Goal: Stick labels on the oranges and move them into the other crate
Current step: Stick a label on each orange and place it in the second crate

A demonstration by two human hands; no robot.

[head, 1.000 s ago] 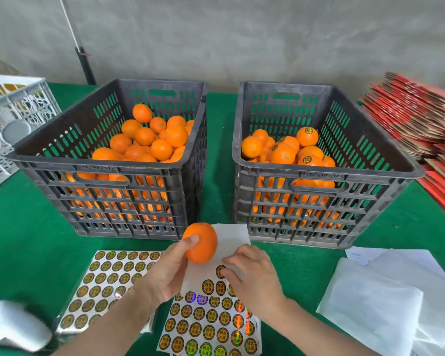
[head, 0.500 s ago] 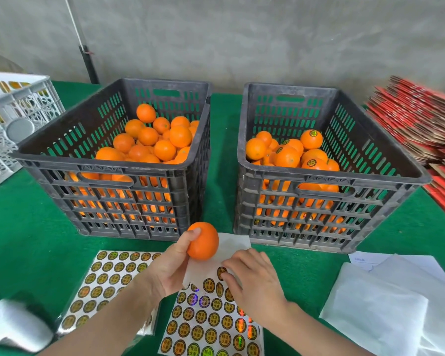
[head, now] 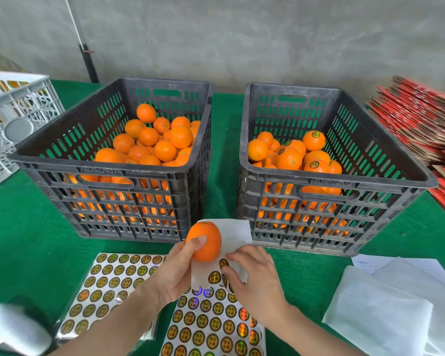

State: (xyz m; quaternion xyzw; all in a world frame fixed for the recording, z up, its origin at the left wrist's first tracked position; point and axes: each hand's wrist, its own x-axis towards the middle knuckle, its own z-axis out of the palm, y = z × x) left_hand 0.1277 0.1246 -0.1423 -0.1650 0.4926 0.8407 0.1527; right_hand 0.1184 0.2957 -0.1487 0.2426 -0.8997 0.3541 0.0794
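The left crate (head: 100,173) and right crate (head: 332,179) stand side by side on the table (head: 23,240), with a narrow bare strip between them. Both are open on top, and their oranges (head: 165,150) are piled below the rims. The near walls rise just beyond the left hand (head: 175,273), which holds an orange (head: 208,240), and the right hand (head: 254,276), which pinches at a label sheet (head: 211,330). White papers (head: 385,312) lie to the right.
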